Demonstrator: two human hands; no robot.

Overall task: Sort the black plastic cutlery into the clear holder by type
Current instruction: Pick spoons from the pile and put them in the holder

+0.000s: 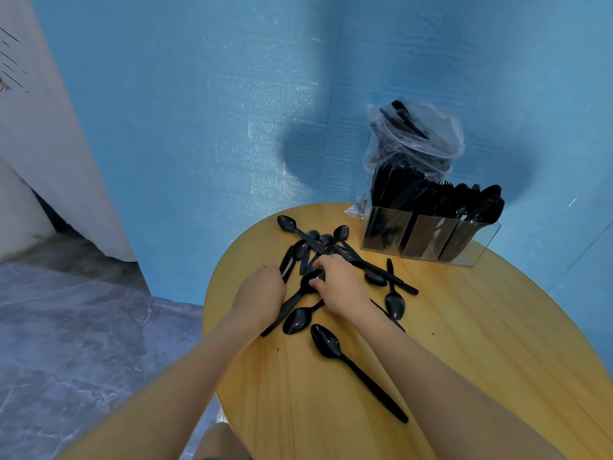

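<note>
A round, yellow wood-grain tabletop [464,327] stands against blue textured walls, with grey marbled floor to its left. At the tabletop's far edge sits the clear holder [431,239], a three-compartment acrylic box already packed with upright glossy black cutlery; which type fills which compartment is hard to tell. Just behind the holder, a crumpled clear plastic bag [414,141] contains more black pieces. Nearer than the holder and to its left, a loose pile of black plastic cutlery [318,250] lies scattered on the wood, mostly shiny oval-bowled spoons with slim, flat handles, several crossing one another. One long spoon [351,363] lies apart, well nearer than the holder, bowl pointing away. The left hand [262,295] is curled around several black handles at the pile's near-left edge. The right hand [338,287] rests on the pile's middle, its fingers bent and its thumb against a spoon bowl there.
</note>
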